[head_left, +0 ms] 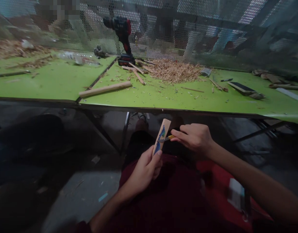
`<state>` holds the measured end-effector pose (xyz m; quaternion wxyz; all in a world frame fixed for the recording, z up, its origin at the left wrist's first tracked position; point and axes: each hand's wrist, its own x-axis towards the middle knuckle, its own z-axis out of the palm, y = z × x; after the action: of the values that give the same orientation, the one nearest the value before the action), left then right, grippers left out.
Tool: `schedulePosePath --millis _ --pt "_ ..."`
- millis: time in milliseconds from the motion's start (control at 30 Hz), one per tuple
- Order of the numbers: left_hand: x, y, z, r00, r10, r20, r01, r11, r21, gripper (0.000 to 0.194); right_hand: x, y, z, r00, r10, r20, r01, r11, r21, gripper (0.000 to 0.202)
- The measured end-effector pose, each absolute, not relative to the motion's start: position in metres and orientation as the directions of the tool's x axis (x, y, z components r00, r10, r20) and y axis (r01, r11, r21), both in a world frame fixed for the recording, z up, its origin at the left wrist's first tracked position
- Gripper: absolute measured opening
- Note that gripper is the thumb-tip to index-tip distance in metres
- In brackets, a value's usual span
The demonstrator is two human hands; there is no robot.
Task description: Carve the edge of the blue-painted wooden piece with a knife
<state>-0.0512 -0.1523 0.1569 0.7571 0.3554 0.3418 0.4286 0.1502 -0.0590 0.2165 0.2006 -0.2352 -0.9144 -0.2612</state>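
Note:
My left hand (146, 166) is closed around the lower end of a small flat wooden piece (165, 125), held tilted above my lap. Blue and green marks cover part of the wood's face. In my right hand (194, 138), just to the right, is a small knife (166, 138) with a yellow handle, pinched between the fingers. Its blade lies against the painted face of the wood, near the middle. Both hands are below the front edge of the green table (144, 100).
A cordless drill (124, 42) stands at the back beside a heap of wood shavings (175, 70). A wooden rod (105, 89) lies near the front edge. A phone-like dark object (241, 87) is at the right, a plastic bottle (78, 59) at the left.

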Motion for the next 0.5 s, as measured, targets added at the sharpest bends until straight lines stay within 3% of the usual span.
schedulePosePath --millis 200,300,400,500 --pt "-0.052 -0.154 0.162 0.394 0.891 -0.226 -0.406 0.389 0.827 0.034 0.152 -0.053 0.218 -0.827 0.317 0.465 0.514 0.761 0.396 0.029" --pt "-0.054 -0.165 0.162 0.438 0.861 -0.258 -0.368 0.434 0.822 0.036 0.173 -0.035 0.229 -0.724 0.398 0.563 0.657 0.647 0.387 0.029" --pt "-0.057 -0.174 0.156 0.486 0.83 -0.275 -0.374 0.482 0.792 0.036 0.2 -0.024 0.246 -0.487 0.521 0.701 0.832 0.521 0.191 0.029" --pt "-0.058 -0.173 0.151 0.39 0.882 -0.263 -0.465 0.436 0.771 0.036 0.203 -0.036 0.253 -0.468 0.573 0.673 0.775 0.632 0.0 0.024"
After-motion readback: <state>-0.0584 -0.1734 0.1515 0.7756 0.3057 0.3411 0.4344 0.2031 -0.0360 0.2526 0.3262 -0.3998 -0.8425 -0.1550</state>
